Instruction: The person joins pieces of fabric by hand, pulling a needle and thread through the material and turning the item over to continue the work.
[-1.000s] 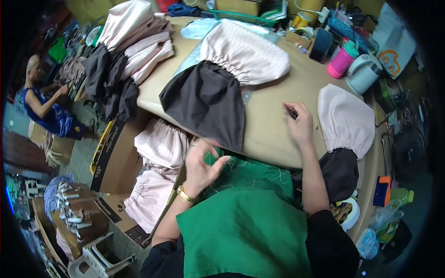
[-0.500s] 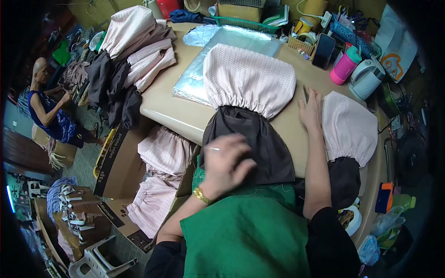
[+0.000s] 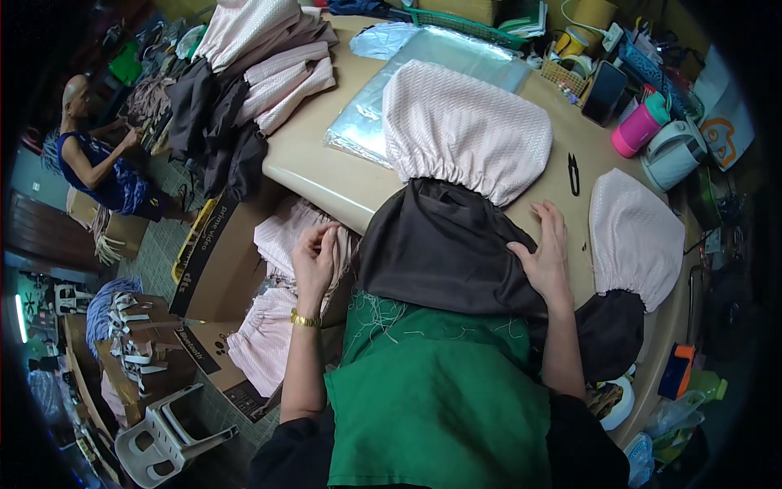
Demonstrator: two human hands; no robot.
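Observation:
In front of me lies a gathered cloth piece, its pale pink textured part [image 3: 466, 130] spread on the table and its dark brown part [image 3: 444, 244] reaching my green apron [image 3: 440, 391]. My right hand [image 3: 547, 257] is open at the right edge of the brown fabric, with its thumb touching it. To the left of the cloth my left hand [image 3: 316, 257] is raised, thumb and fingertips pinched together; whatever they hold is too small to tell. Black thread snips [image 3: 573, 174] lie on the table beyond my right hand. Loose threads [image 3: 376, 316] cling to the apron.
Another pink-and-brown piece [image 3: 635, 236] lies at the right. Clear plastic sheets [image 3: 358, 134] and a pile of similar pieces [image 3: 285, 81] are at the far left. Below the table's left edge, a cardboard box [image 3: 216, 261] holds more. A person [image 3: 102, 163] sits farther left. A pink bottle [image 3: 639, 126] stands beside a kettle [image 3: 674, 153].
My right hand has left the snips, which now lie on the table, and come back to the brown fabric. My left hand has moved off the cloth to the left. The view has shifted slightly.

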